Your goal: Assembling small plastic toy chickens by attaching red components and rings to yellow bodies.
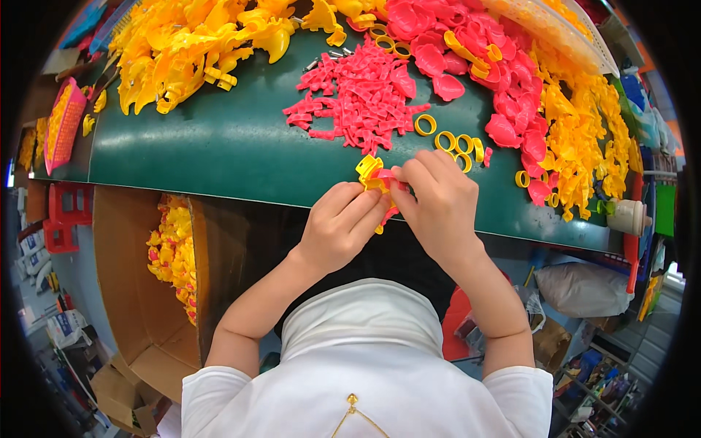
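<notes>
Above the near edge of the green table, my left hand [342, 223] grips a small yellow plastic part [369, 168] with a pink piece [381, 174] set against it. My right hand [440, 201] pinches at that pink piece from the other side, its fingertips close to those of the left. Fingers hide much of where the two parts meet. Just beyond my hands lies a heap of small pink plastic pieces [358, 98]. Several yellow rings [445, 141] are scattered beside my right hand.
Yellow molded parts [182, 51] pile up on the green table [190, 150] at the far left. Pink shell-shaped parts [504, 109] and more yellow parts [584, 139] spread along the right. A cardboard box [120, 270] holding yellow-and-pink pieces [174, 252] stands below the table at left.
</notes>
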`<state>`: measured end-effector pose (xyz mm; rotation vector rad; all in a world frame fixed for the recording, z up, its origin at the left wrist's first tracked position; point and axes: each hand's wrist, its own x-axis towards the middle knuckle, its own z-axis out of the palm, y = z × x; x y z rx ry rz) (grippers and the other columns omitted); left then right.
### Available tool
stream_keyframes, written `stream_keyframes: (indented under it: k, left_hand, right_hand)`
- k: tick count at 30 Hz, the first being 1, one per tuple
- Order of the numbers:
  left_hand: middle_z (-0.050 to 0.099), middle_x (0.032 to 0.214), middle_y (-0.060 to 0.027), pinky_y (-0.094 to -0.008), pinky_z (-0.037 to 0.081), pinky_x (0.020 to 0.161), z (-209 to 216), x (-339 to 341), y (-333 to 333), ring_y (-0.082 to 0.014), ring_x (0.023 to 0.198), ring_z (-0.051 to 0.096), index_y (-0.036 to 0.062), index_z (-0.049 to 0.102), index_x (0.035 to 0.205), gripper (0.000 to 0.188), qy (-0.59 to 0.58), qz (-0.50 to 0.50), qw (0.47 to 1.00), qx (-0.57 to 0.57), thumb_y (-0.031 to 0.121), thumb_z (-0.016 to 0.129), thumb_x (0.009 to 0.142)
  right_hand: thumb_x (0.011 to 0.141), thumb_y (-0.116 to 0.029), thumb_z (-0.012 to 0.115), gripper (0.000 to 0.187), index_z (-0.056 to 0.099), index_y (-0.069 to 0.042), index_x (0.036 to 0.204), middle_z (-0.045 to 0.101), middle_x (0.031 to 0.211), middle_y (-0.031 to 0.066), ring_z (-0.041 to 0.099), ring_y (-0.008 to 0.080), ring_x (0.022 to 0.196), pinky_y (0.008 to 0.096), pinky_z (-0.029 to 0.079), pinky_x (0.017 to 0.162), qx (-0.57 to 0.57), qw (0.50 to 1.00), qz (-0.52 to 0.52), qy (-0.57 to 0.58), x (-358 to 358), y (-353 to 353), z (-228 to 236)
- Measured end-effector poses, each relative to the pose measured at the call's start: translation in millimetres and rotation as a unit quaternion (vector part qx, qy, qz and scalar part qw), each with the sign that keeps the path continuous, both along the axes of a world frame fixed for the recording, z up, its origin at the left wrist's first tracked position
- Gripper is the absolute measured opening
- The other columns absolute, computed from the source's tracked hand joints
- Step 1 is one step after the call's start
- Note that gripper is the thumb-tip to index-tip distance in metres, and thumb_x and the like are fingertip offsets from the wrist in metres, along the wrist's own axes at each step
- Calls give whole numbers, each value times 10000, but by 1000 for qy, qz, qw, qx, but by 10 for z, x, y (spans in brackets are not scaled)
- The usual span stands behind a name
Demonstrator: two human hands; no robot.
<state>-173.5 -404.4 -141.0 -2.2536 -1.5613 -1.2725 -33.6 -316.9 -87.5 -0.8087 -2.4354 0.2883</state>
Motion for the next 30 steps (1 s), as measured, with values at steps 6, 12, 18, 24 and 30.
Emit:
stream_keyframes:
  k: [6, 12, 18, 24, 30]
  left_hand:
    - [620, 920, -101, -351, 531, 664, -37, -63, 39, -240, 799, 593, -34, 682, 917, 278, 24, -15, 999, 28, 32, 714, 649]
    - [616, 867, -74, -324, 515, 636, -40, -126, 150, -218, 742, 575, -4, 680, 859, 262, 36, -52, 996, 67, 34, 691, 599]
    - [589, 811, -52, -287, 467, 573, -70, -54, 186, -201, 648, 519, 32, 659, 819, 219, 93, -4, 988, 121, 80, 733, 618]
    - [492, 1221, -125, -332, 512, 653, -24, 169, -108, -228, 850, 595, 48, 452, 1222, 757, -304, 9, 952, 44, 532, 759, 728]
    - [588, 1195, -211, -379, 546, 744, 21, 136, -155, -351, 962, 647, 29, 396, 1375, 679, -715, -358, 334, -499, 571, 284, 980]
  right_hand:
    - [780, -65, 726, 134, 655, -20, 884, 637, 805, 100, 618, 266, 698, 327, 487, 593, -96, 995, 25, 13, 150, -4, 49]
    - [803, -59, 718, 231, 688, 10, 1021, 701, 942, 153, 693, 280, 810, 319, 541, 689, -268, 960, 74, -39, 198, 197, 152]
    - [805, -50, 714, 228, 687, 7, 1024, 697, 929, 163, 691, 278, 800, 330, 541, 686, -158, 979, 14, 128, 161, -59, -104]
    - [805, -46, 703, 218, 692, -13, 1021, 707, 956, 136, 691, 282, 828, 333, 546, 708, -168, 963, 9, 211, 370, -25, -1]
    - [828, -94, 674, 215, 687, -47, 1038, 700, 1000, 99, 685, 269, 857, 344, 549, 762, -165, 965, 164, 122, 676, -146, 229]
